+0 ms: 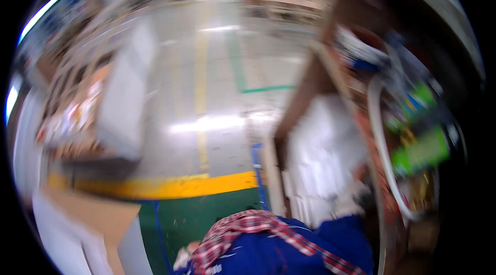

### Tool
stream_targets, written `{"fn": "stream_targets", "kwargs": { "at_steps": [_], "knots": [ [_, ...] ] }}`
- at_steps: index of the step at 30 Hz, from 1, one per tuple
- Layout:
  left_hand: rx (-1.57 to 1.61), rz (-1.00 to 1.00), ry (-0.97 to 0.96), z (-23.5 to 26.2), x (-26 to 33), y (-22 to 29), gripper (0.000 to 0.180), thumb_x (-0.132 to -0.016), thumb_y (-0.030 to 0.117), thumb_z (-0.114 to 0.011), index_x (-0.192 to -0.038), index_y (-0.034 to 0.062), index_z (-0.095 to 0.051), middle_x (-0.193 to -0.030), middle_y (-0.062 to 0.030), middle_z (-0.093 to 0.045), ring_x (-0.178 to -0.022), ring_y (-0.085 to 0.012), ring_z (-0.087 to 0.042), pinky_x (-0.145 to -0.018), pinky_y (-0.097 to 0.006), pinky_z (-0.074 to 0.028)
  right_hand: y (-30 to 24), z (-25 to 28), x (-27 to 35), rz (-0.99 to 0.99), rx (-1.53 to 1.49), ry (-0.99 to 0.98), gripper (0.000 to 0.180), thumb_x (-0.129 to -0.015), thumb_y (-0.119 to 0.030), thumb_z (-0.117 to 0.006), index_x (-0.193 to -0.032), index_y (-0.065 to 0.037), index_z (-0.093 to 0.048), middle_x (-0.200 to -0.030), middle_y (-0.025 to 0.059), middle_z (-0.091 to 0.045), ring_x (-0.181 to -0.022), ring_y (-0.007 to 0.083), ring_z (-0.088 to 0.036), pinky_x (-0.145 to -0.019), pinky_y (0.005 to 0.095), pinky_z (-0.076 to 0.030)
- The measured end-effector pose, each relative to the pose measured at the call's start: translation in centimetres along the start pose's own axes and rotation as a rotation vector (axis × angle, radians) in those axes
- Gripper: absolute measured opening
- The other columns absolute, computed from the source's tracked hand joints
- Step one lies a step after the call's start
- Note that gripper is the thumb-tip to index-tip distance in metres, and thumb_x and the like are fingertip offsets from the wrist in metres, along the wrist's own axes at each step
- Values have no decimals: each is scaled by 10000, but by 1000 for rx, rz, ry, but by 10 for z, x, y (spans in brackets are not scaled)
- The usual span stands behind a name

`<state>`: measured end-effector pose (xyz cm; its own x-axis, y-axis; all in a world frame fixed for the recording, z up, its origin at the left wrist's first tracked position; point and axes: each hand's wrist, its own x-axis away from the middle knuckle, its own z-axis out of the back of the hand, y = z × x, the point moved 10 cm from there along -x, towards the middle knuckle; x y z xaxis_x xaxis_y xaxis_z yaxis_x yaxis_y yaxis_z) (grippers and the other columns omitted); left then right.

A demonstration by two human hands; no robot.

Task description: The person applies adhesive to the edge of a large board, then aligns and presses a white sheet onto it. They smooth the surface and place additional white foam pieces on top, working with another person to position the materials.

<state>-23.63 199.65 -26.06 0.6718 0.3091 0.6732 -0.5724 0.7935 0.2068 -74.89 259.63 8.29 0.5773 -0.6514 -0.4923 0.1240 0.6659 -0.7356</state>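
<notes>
Blurred workshop floor [206, 68]; hands hidden, only a blue sleeve [289, 254] shows.

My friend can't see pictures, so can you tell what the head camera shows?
A very blurry view down at a shiny grey floor with a yellow stripe and green lines. At the bottom is a blue sleeve with a red checked cloth. On the right stands a wooden shelf holding white stacks and green things; no hands show clearly.

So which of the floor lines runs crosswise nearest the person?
The broad yellow band, bordering the dark green floor; the thin yellow line and green line run away beyond it.
</notes>
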Motion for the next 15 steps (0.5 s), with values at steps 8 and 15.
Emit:
{"fn": "stream_targets", "kwargs": {
  "at_steps": [8, 15],
  "knots": [
    [772, 335, 373, 99, 28, 20, 314, -790, 325, -472, -948, 107, -634, -956, -155, -610, -935, -325, -559, -812, -397, -446, -164, -33, 172, -315, -1010, -644, 582, -771, -304, -442, -1244, 29, -383, -1208, 207, -452, -1090, 338, -453, -934, 408, -345],
    [1077, 274, 472, 92, 123, 71, 335, -776, 370, -521, -938, 102, -641, -878, -117, -641, -847, -277, -605, -756, -356, -469, -258, -57, 377, -601, -1258, -1246, 594, -761, -276, -311, -1291, -10, -347, -1268, 149, -411, -1162, 292, -401, -980, 402, -300]
  ]
}}
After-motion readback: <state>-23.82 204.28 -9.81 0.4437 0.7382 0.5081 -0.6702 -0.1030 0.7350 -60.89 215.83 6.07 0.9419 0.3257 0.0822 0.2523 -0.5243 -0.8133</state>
